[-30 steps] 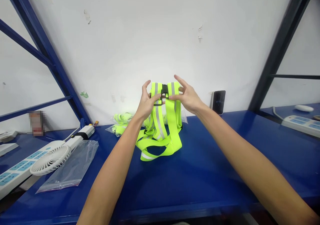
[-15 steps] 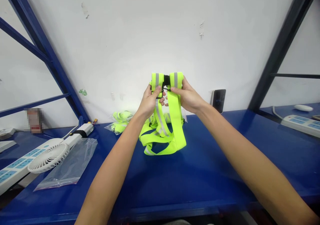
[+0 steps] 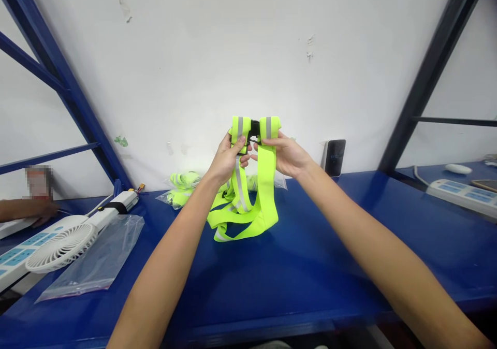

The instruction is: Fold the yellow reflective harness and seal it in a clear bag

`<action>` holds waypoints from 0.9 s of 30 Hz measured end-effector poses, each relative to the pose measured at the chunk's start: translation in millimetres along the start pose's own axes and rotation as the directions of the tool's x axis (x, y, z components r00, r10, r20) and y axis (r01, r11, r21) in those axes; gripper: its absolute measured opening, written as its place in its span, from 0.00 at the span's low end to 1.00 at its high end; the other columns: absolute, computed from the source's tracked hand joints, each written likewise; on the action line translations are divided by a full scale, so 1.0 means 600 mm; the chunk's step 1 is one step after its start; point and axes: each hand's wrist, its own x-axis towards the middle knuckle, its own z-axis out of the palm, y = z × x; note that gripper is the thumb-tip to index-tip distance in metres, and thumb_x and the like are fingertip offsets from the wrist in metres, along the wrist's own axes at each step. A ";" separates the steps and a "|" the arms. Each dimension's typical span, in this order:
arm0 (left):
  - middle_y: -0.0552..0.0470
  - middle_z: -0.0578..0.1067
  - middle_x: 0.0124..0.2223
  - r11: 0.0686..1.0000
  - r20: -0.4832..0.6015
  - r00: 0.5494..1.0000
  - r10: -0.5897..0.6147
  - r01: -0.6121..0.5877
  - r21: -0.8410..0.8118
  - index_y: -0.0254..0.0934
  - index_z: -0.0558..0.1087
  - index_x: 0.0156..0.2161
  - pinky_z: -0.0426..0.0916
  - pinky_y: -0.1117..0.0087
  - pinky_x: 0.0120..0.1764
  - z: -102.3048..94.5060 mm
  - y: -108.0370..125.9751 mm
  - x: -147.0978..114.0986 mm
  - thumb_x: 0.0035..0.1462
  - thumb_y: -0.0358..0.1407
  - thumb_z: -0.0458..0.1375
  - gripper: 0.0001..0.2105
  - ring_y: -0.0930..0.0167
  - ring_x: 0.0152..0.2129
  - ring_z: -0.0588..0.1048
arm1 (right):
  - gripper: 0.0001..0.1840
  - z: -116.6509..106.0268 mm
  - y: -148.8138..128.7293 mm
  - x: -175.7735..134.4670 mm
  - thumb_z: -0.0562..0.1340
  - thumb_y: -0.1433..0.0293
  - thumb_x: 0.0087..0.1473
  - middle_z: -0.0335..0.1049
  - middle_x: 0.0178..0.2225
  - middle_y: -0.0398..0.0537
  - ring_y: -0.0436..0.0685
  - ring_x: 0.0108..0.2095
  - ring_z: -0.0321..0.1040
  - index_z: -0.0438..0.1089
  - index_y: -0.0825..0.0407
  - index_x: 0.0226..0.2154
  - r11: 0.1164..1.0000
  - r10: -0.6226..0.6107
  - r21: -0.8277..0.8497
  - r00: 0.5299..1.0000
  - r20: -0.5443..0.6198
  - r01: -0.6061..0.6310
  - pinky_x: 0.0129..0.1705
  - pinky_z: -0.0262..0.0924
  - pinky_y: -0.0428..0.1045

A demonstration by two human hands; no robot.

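Note:
Between my hands hangs a neon yellow reflective strap harness point(image 3: 267, 183) with grey stripes. My left hand point(image 3: 227, 157) is closed on the strap left of a black buckle point(image 3: 254, 128). Right of that buckle, my right hand point(image 3: 289, 153) pinches the other strap, thumb in front. The buckle halves look joined. Lower loops of the harness hang down to the blue table point(image 3: 310, 261), and I cannot tell how much rests on it. Behind my left forearm lie more yellow straps in clear plastic bags point(image 3: 182, 186).
At left are a white fan point(image 3: 62, 248), a power strip point(image 3: 19, 253) and a clear zip bag point(image 3: 97, 258). Another person's hand point(image 3: 42, 209) reaches in at far left. A phone point(image 3: 334, 157) leans on the wall. Another power strip point(image 3: 464, 193) lies at right.
The view has shifted slightly, so everything sits a little further left. Another person's hand has come into view at the far left. My grip on the harness is the same.

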 end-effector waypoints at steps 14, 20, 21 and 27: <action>0.57 0.71 0.32 0.998 -0.115 0.992 0.045 -0.050 -0.044 0.43 0.61 0.44 0.61 0.76 0.20 0.013 0.006 0.005 0.58 0.31 0.53 0.09 0.79 0.16 0.66 | 0.21 0.029 0.000 -0.007 0.61 0.74 0.47 0.62 0.34 0.37 0.46 0.23 0.59 0.57 0.40 0.42 0.986 -0.097 -0.151 0.982 -0.160 0.073 0.19 0.53 0.42; 0.59 0.68 0.27 0.991 -0.163 0.984 0.069 -0.087 -0.102 0.43 0.62 0.44 0.64 0.76 0.20 0.023 -0.007 0.007 0.61 0.34 0.54 0.08 0.78 0.15 0.68 | 0.19 0.042 0.019 -0.004 0.59 0.76 0.47 0.64 0.31 0.38 0.48 0.23 0.62 0.56 0.42 0.41 0.995 -0.098 -0.041 0.968 -0.230 0.091 0.24 0.63 0.46; 0.59 0.68 0.26 0.989 -0.185 0.981 0.064 -0.087 -0.120 0.43 0.62 0.44 0.65 0.76 0.22 0.027 -0.011 0.007 0.61 0.34 0.54 0.07 0.78 0.16 0.68 | 0.18 0.045 0.025 -0.004 0.59 0.75 0.48 0.63 0.29 0.37 0.48 0.23 0.62 0.55 0.42 0.40 0.995 -0.099 -0.018 0.963 -0.251 0.098 0.25 0.64 0.47; 0.55 0.70 0.24 0.981 -0.191 0.981 -0.013 -0.024 -0.193 0.36 0.63 0.37 0.71 0.72 0.27 0.040 -0.012 0.005 0.58 0.34 0.53 0.03 0.76 0.17 0.71 | 0.08 0.049 0.043 0.003 0.58 0.64 0.57 0.63 0.24 0.39 0.50 0.19 0.60 0.56 0.46 0.37 0.988 -0.128 0.043 0.949 -0.287 0.146 0.24 0.66 0.50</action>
